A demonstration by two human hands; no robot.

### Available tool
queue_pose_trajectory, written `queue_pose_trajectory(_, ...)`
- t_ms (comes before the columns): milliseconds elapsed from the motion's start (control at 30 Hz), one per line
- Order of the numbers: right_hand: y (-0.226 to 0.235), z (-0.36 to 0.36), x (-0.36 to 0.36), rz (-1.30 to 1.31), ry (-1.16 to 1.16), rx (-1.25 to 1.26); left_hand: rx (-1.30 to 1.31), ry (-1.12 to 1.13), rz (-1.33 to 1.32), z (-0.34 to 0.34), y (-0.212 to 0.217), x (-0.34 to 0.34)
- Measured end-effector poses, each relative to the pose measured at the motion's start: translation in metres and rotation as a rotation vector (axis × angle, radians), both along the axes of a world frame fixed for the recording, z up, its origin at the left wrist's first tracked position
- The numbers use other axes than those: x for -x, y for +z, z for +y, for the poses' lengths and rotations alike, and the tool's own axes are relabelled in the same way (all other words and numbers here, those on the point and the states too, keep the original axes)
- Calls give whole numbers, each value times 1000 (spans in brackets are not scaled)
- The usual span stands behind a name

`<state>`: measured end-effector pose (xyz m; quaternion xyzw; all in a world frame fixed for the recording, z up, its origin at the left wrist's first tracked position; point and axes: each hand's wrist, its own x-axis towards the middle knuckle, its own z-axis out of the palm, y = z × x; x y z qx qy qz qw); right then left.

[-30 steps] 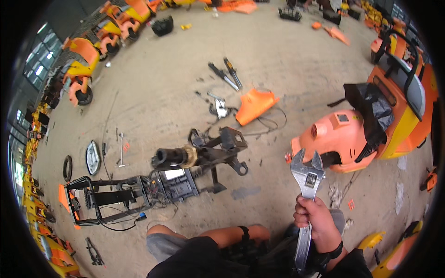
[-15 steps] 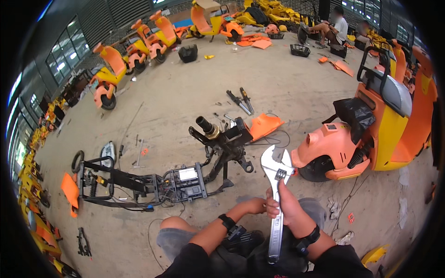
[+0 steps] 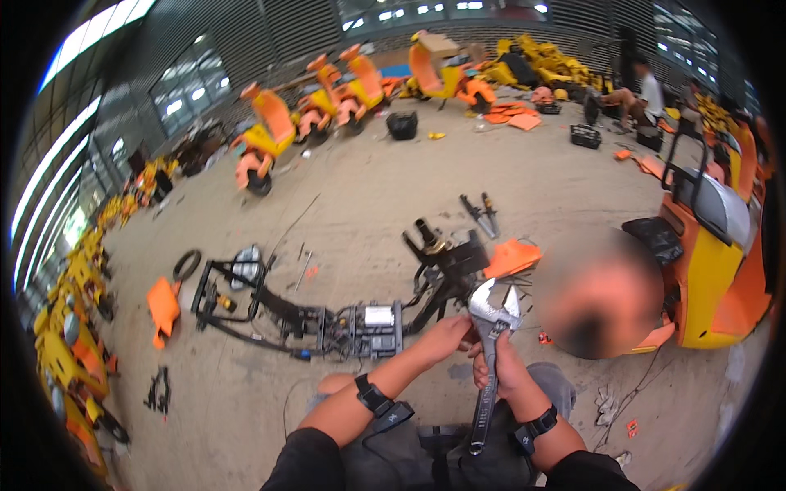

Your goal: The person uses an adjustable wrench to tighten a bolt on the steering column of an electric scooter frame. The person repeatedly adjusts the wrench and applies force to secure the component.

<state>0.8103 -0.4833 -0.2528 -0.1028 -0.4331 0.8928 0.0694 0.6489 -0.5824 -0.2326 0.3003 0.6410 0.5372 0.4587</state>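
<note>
Left hand (image 3: 446, 337) has come up beside the head of the wrench (image 3: 488, 376) — a second ago only your right hand (image 3: 509, 366) showed. Your right fingers wrap the handle, the wrench tilted above your lap, its jaws up and apart. Your left fingers curl close to its head — can't tell whether they pinch it. Black scooter frame (image 3: 321, 329) lies on the floor ahead, leftward; orange panel (image 3: 512, 259) near its front end.
</note>
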Motion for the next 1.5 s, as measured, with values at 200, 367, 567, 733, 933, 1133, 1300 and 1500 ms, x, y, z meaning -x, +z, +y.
queue_pose_trajectory(200, 26, -43, 24, -106, 78, -62, -312, 134, -521, -33, 34, 5)
queue_pose_trajectory(367, 53, -56, 60, -231, 119, -98, -641, 415, -751, -37, 41, 10)
queue_pose_trajectory(567, 96, -62, 89, -398, 54, -132, -420, 252, -853, -59, 55, 32)
queue_pose_trajectory(733, 107, -50, 74, -395, -20, -152, -376, 114, -967, -43, 63, 24)
queue_pose_trajectory(933, 92, -18, 85, -360, -39, -338, -508, 253, -787, 1, 47, 37)
queue_pose_trajectory(1133, 99, 9, 95, -242, 14, -446, -637, 352, -477, 20, 24, 46)
queue_pose_trajectory(1300, 93, 15, 96, -67, 192, -499, -692, 78, 83, -17, 4, 71)
queue_pose_trajectory(1500, 71, 26, 115, 50, 315, -528, -643, 425, 16, -21, 10, 64)
